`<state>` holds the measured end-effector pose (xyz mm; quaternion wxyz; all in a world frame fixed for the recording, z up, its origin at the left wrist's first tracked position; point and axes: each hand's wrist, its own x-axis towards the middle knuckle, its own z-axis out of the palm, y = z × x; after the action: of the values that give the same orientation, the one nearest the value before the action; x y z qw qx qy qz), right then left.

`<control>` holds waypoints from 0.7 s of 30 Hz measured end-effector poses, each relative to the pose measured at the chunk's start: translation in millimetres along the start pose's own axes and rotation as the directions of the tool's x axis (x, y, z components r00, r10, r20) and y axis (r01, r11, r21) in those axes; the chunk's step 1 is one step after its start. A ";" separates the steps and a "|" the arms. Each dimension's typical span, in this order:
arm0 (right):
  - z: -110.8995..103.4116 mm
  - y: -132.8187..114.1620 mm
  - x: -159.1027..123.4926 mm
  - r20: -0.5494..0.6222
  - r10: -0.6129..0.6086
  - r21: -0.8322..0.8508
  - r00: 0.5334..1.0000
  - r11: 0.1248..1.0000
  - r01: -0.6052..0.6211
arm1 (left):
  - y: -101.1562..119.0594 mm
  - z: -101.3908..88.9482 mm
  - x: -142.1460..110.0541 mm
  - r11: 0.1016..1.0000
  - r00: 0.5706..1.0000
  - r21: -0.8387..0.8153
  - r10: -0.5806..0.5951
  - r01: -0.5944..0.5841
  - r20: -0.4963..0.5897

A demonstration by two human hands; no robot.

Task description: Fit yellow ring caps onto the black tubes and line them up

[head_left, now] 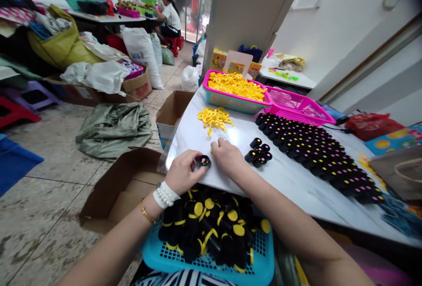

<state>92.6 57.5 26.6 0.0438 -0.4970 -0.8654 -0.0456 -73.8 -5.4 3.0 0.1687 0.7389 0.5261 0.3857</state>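
At the near edge of the table, my left hand [186, 169] is closed around a small black cylinder [204, 160], its dark round end with coloured spots facing up. Just to the right, my right hand [227, 156] is pinched close to the tabletop, with a bit of a yellow plastic piece [211, 150] showing at its fingertips; the rest is hidden. Beyond my hands lies a loose pile of yellow ring-ended pieces [215, 118]. Several black cylinders [259, 153] stand grouped right of my right hand.
A blue basket [154, 251] of black cylinders with yellow caps sits below my forearms. Rows of black cylinders [316, 150] cover the table's right side. Behind stand a basket of yellow pieces [211, 97] and a pink basket [296, 101]. Cardboard boxes [121, 185] lie left; a person [171, 16] sits far back.
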 end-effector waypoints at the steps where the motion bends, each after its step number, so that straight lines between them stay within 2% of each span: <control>1: -1.4 2.0 -9.6 -0.008 0.007 0.010 1.000 1.000 -0.007 | 0.9 -0.7 -0.8 1.000 1.000 -0.001 -0.004 0.004 0.005; 3: -3.4 8.4 -26.5 -0.068 0.042 0.138 0.997 0.990 -0.032 | 4.3 -0.4 -0.5 1.000 0.999 0.003 -0.021 0.021 0.024; 5: -2.1 15.6 -40.2 -0.119 0.131 0.427 0.984 0.902 -0.068 | 9.1 1.4 1.1 0.999 0.998 0.020 -0.029 0.028 0.053; 7: 2.0 19.9 -52.4 -0.071 0.238 0.717 0.969 0.687 -0.116 | 14.3 3.8 1.9 0.999 0.996 0.049 -0.022 0.018 0.081; 9: 5.6 19.5 -64.1 0.020 0.310 0.862 0.951 0.476 -0.174 | 18.6 5.6 1.1 0.997 0.996 0.083 -0.014 0.006 0.092; 11: 5.6 15.2 -74.5 0.089 0.347 0.926 0.934 0.317 -0.206 | 21.1 6.6 -1.0 0.994 0.995 0.106 -0.012 0.002 0.100; 15: -3.7 5.0 -81.5 0.181 0.331 0.982 0.926 -0.002 -0.191 | 21.6 6.4 -5.5 0.995 0.990 0.097 0.004 -0.018 0.139; 17: -7.2 1.9 -75.6 0.196 0.324 0.981 0.926 -0.071 -0.183 | 21.3 6.4 -6.5 0.995 0.990 0.099 0.013 -0.027 0.143; 21: -4.1 -0.6 -57.0 0.249 0.307 0.965 0.919 -0.001 -0.261 | 21.3 7.5 -6.9 0.995 0.991 0.099 0.017 -0.031 0.135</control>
<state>120.9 7.8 23.8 0.3918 -0.4948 -0.5418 0.5551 -55.5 -18.8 9.5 0.1616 0.7769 0.5236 0.3101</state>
